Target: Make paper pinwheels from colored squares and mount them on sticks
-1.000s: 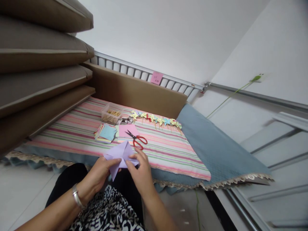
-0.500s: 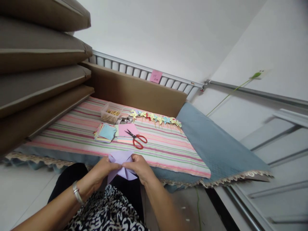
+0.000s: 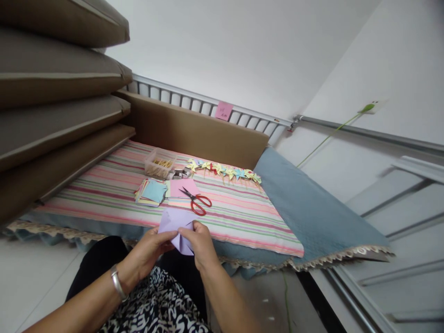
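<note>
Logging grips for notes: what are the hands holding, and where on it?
Both hands, left hand and right hand, pinch a folded lilac paper at its lower middle.

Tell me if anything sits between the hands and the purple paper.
Nothing visible does. The left hand and right hand both pinch the purple paper directly, in front of the bed edge. The scissors and paper stack lie farther back on the striped cloth, apart from it.

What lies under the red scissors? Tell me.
The red scissors lie on the striped cloth, blades across a pink paper sheet. Whatever lies beneath that sheet is covered.
</note>
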The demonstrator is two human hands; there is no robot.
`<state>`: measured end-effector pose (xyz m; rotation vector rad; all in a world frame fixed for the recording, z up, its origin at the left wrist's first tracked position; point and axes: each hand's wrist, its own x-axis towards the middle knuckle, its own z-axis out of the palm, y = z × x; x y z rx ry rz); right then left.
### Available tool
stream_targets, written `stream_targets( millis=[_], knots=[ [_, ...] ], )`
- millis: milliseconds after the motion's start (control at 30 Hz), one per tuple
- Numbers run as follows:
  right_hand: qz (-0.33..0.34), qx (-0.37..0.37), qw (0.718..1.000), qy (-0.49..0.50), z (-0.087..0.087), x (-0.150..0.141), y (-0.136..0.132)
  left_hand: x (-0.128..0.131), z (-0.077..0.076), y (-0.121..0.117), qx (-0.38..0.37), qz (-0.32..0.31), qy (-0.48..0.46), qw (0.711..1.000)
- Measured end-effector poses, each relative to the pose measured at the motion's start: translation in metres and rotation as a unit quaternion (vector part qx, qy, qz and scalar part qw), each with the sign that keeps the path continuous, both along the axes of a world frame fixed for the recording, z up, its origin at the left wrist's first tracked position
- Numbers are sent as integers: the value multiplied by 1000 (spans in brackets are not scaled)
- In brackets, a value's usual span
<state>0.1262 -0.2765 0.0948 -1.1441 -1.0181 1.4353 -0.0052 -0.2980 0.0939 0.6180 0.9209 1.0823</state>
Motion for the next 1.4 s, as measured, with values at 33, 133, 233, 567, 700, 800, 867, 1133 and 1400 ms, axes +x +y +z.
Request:
stream_targets(
  millis=[33, 133, 233, 567, 700, 800, 867, 1133, 1400],
  knots=[
    [-2, 2, 1000, -1, 0, -2, -1, 0, 0, 1, 1, 8, 4, 1000],
    [2, 10, 1000, -2, 0, -4, -2, -2, 1, 3, 8, 19, 15, 1000],
    [10, 74, 997, -33, -5, 3, -6, -10, 2, 7, 8, 22, 26, 999],
    [98, 443, 826, -335, -24, 45, -26, -33, -4, 15, -52, -36, 1, 998],
    [117, 389, 868, -285, -11, 39, -20, -31, -1, 12, -30, -46, 18, 998],
    [125, 281, 928, -210, -5, 33, -16, -28, 3, 10, -12, -47, 39, 998],
    [130, 200, 960, -150, -4, 29, -15, -26, 5, 9, -7, -41, 53, 998],
    [67, 106, 981, -151, 2, 10, -16, -19, 5, 4, 22, -17, 76, 997],
    [37, 95, 969, -225, 9, 4, -13, -15, 16, 1, 28, 16, 96, 995]
  ],
)
